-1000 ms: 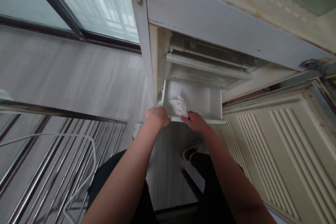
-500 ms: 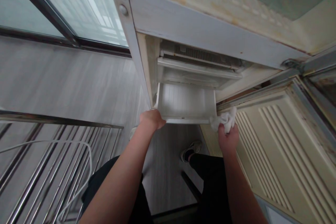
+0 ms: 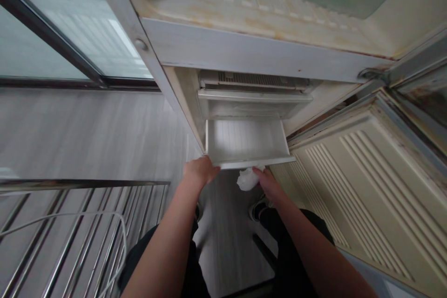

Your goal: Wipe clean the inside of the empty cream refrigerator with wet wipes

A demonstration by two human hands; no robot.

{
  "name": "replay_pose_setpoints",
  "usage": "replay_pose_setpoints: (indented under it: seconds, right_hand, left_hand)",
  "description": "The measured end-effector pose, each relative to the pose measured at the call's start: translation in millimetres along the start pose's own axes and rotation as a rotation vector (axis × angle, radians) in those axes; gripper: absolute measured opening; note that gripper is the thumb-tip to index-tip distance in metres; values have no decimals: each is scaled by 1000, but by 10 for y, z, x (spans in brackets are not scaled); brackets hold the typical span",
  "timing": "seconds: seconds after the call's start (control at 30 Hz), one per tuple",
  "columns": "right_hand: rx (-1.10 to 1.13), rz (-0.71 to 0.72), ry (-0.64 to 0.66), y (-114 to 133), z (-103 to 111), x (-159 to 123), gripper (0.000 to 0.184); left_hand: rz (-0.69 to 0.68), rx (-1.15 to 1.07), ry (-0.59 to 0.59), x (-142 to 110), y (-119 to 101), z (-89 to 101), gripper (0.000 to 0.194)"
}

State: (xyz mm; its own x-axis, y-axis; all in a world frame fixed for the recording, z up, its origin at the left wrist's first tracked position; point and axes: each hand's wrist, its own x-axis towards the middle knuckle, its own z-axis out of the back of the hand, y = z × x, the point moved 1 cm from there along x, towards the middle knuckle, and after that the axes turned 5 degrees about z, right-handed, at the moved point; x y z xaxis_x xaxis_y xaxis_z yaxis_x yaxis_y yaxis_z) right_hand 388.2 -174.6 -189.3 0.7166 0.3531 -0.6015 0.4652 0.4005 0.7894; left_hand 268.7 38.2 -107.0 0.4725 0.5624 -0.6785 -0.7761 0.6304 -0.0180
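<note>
A white freezer drawer (image 3: 246,142), pulled partway out of the lower compartment, has nothing visible inside it. My left hand (image 3: 201,170) is closed around its front left corner. In my right hand (image 3: 268,183) is a crumpled white cloth (image 3: 247,179), bunched below the drawer's front edge and right of its middle. The fingertips of that hand are close to the front lip; whether they touch it is hard to see. Above, a second drawer (image 3: 256,98) sits pushed in.
The fridge door (image 3: 363,186) stands open on the right, its frame rusty. A stained upper compartment (image 3: 265,18) overhangs the drawers. At lower left is a metal rack (image 3: 84,233) with a white cable (image 3: 124,233). A glass sliding door (image 3: 87,32) stands at upper left.
My right hand has moved left with the cloth, from the drawer's front right corner to below its front edge. My left hand stays on the left corner. The camera view has shifted slightly.
</note>
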Motion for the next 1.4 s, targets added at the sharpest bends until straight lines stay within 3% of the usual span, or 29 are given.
replay_pose_setpoints:
  seconds: [0.17,0.27,0.4,0.6,0.83,1.03,1.27,1.4]
  right_hand:
    - [38,93,-84,76,-33,97,38]
    - [67,53,-102,213,-94,195,32]
    - [105,44,-76,405,-205,381,24]
    - [190,184,-111,544,-430,762,17]
    - [286,210,-60,812,-619,1087,18]
    - [339,196,-88,955,-729,1195,18]
    - [388,189,-115,942,-879,1297,27]
    - [381,183,-127,899,-861,1280,27]
  left_hand:
    - [-4,-25,-132,-92,-28,28,65]
    - [17,-37,-193,-131,-67,16,61]
    - [22,-75,-203,-141,-119,-6,76]
    - [-27,-50,-95,-134,-206,-43,91]
    - [-189,50,63,-96,-334,-153,76]
    - [-350,33,87,-125,-532,-223,71]
    - [-380,36,65,-166,-701,-201,66]
    - [-396,36,61,-199,-697,-191,65]
